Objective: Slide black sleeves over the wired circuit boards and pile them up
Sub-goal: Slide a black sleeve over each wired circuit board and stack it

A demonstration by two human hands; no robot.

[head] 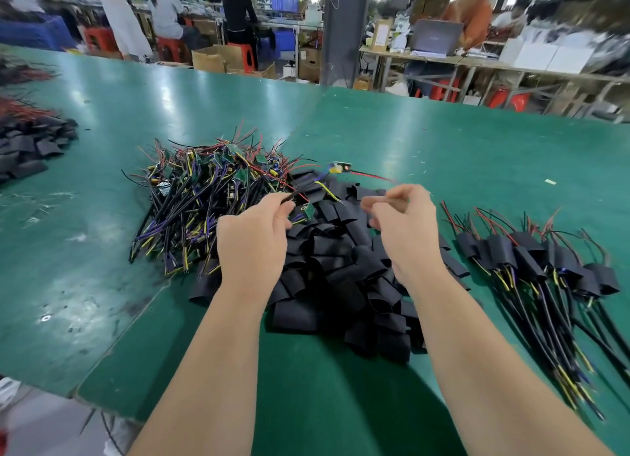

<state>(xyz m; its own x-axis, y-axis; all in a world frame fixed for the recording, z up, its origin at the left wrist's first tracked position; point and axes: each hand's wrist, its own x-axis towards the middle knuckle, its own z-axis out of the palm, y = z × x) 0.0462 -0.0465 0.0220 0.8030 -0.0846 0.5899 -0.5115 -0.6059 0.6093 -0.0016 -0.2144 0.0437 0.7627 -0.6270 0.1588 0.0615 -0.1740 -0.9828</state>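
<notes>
- The left hand (252,241) is pinching the wires of a small green circuit board (308,212), its fingers clamped together on them. The board is hanging just past the fingertips, above the pile of black sleeves (341,275).
- The right hand (405,227) is hovering beside the left hand over the same pile, with its fingers curled toward the thumb. Motion blur is hiding whether it is gripping anything.
- A heap of unsleeved wired boards (204,189) is lying on the green table (443,142), left of the sleeves and touching them.
- A row of sleeved boards (545,261) is lying to the right, near the sleeve pile, with long wires trailing toward the person.
- A second sleeve pile (27,148) is sitting at the far left, well apart.
</notes>
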